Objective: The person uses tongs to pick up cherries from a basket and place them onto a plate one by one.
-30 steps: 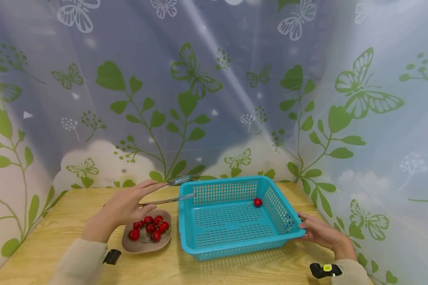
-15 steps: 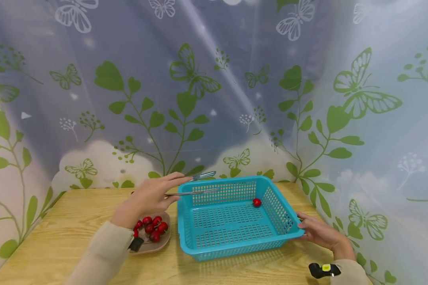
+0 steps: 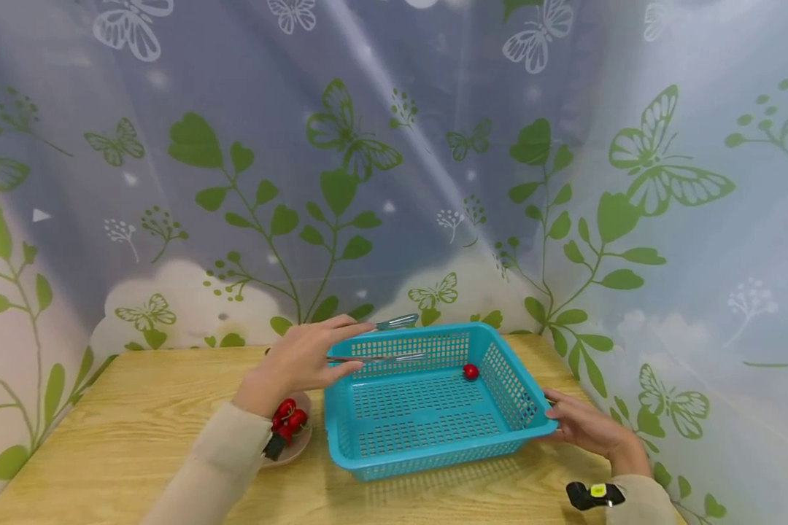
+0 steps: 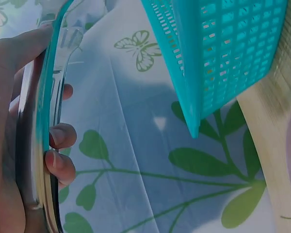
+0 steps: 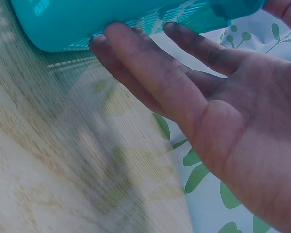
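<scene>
My left hand (image 3: pixel 302 362) holds metal tongs (image 3: pixel 397 321) with fork-like ends, its fingers and thumb on the two arms. The arms stand apart over the left part of a turquoise plastic basket (image 3: pixel 427 461), with nothing seen between their tips. Inside the basket, near its far right corner, lies one red cherry (image 3: pixel 470 372). My right hand (image 3: pixel 594 429) grips the basket's right side, thumb at the rim and fingers against the outer wall. Several cherries (image 3: pixel 295 421) sit on a pinkish-brown dish (image 3: pixel 302 448), partly hidden behind my left wrist.
Everything stands on a light wooden table (image 3: pixel 151 408). A curtain (image 3: pixel 394 240) printed with leaves and butterflies hangs behind and at both sides. Dark devices are strapped at both wrists. The dish stands just left of the basket.
My left hand has moved right with the tongs, from above the dish to over the basket's left part. My right hand stays at the basket's right side.
</scene>
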Tool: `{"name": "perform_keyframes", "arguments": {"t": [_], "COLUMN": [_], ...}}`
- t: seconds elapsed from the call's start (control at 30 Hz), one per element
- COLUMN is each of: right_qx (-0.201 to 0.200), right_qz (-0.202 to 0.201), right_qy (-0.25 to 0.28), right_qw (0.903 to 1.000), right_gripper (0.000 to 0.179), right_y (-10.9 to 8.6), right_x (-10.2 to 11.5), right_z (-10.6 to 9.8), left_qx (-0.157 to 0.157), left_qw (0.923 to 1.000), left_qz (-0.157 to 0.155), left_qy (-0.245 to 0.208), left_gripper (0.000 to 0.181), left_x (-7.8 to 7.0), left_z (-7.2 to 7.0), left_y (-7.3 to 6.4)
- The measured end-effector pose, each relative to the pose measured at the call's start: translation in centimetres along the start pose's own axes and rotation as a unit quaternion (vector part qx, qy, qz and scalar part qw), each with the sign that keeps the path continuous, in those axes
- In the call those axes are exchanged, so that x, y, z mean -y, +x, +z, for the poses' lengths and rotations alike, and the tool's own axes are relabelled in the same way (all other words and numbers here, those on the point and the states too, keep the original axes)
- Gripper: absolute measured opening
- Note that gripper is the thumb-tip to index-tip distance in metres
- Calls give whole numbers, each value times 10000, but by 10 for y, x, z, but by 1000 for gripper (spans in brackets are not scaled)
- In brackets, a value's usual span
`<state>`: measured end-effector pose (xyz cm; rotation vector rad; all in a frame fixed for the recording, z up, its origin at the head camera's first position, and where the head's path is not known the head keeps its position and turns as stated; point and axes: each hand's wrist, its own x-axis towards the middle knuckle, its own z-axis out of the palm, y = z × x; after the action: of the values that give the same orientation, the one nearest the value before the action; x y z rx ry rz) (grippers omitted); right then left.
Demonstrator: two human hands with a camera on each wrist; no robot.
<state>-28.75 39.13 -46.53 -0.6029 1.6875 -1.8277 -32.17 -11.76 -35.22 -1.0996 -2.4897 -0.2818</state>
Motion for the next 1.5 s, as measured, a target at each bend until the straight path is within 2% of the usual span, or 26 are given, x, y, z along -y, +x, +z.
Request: {"name": "perform_keyframes", "arguments": {"t": [0.2,0.6,1.03,1.3,1.5], "right_qx": [5,60,-96,-130,18], "right_qz": [-20,-43,-2,80,-62], "right_qy": [52,28,-26,-60,-57], "right_qw": [10000,10000,10000,9999,10000], "right_gripper": [78,78,79,79,76], "right_y": [0,1,-1,-1,-1], "right_x": [0,1,0,-1,0], "right_z": [-1,0,-1,-2,-2], "left_qx": [2,198,834,1401,1652], "left_qw": [9998,9984,9957,9897,9855], "left_qz": [162,483,270,-20,-97], "left_qy": [113,222,292,296,372], "left_gripper": [55,51,50,49,48], "left_x": [-6,-20,-28,-25,-26], "left_z": [8,37,51,74,94], "left_y": [14,53,90,104,110]}}
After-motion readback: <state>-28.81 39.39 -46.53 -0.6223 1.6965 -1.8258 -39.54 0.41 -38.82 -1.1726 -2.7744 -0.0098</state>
